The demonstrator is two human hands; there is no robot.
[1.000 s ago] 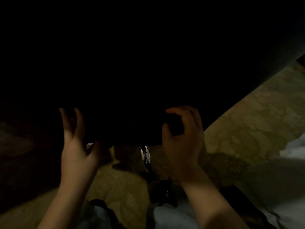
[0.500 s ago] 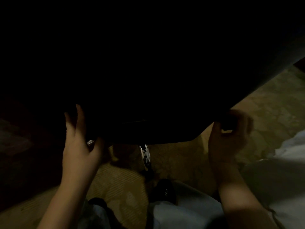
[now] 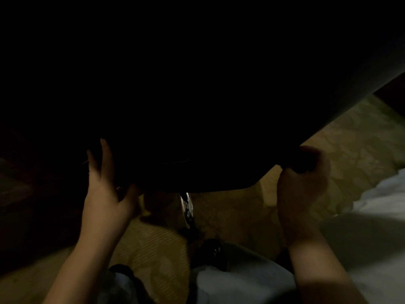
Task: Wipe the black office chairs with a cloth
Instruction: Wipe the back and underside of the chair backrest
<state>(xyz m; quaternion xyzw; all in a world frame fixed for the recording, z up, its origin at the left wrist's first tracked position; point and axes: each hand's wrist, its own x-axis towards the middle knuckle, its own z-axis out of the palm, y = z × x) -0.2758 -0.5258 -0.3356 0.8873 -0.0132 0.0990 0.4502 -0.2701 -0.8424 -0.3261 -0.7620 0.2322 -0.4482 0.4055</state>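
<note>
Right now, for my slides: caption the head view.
Left hand flat on black chair; right hand grips a dark wad, likely cloth, at its corner.

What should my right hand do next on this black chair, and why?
Probably slide the right hand up along the black chair's right edge. It grips what looks like a dark cloth at the lower right corner, and the left hand rests flat on the left side, bracing the chair. The dimness hides which parts are wiped.

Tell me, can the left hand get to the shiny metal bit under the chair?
Probably yes: the left hand rests at the black chair's lower edge, and the shiny metal part shows just below, with open space around it.
</note>
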